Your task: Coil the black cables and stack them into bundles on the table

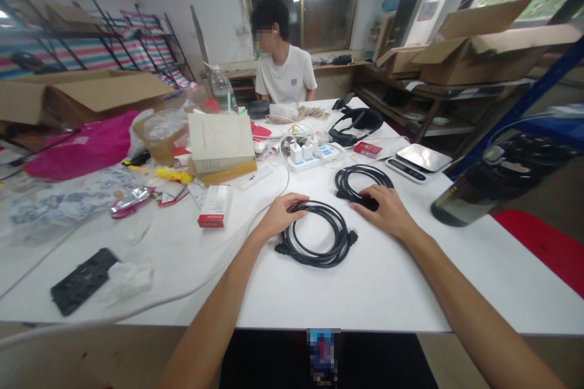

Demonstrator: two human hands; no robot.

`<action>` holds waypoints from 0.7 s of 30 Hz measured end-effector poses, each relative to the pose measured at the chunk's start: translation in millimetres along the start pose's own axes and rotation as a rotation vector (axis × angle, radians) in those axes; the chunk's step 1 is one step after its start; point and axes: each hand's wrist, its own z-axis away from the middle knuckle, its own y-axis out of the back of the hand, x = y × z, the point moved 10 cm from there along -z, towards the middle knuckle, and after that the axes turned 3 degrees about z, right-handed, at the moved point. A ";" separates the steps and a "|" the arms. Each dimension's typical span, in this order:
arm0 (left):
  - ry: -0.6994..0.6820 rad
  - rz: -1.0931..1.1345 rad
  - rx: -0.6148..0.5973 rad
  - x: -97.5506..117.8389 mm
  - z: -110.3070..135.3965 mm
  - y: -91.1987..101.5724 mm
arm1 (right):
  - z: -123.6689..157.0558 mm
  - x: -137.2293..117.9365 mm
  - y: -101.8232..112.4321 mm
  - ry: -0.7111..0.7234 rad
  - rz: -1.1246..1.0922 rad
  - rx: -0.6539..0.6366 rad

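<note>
A coiled black cable [335,255] lies on the white table in front of me, with a dark connector at its right side and another at its lower left. My left hand [283,216] is closed on the upper left of this coil, thumb and fingers around the strands. Behind it and to the right rests a second coiled black cable [360,171]. My right hand [385,209] has thumb and fingers around the near side of that coil, where a dark part shows between them. Both coils lie flat on the tabletop.
A power strip [310,161] with white plugs stands beyond the coils. To the right are a kitchen scale [420,161] and a dark bottle [474,188]. Leftward lie a red-white box [214,205], a black phone-like slab [84,279] and a white cable [182,293]. A person [286,73] sits opposite.
</note>
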 end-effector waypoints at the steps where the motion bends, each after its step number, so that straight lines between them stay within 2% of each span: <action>1: -0.002 0.005 -0.007 0.0 0.1 -0.6 | -0.8 0.4 -0.1 -0.008 -0.005 -0.003; 12: -0.003 -0.056 0.007 5.9 3.9 -2.6 | -2.0 -1.6 11.4 -0.049 -0.067 0.053; 17: 0.007 -0.102 -0.023 10.8 8.3 -9.1 | 0.5 -2.7 5.1 -0.010 -0.027 0.000; 21: -0.023 -0.116 -0.021 16.8 8.7 -12.3 | 0.8 -2.1 1.5 -0.013 0.030 0.006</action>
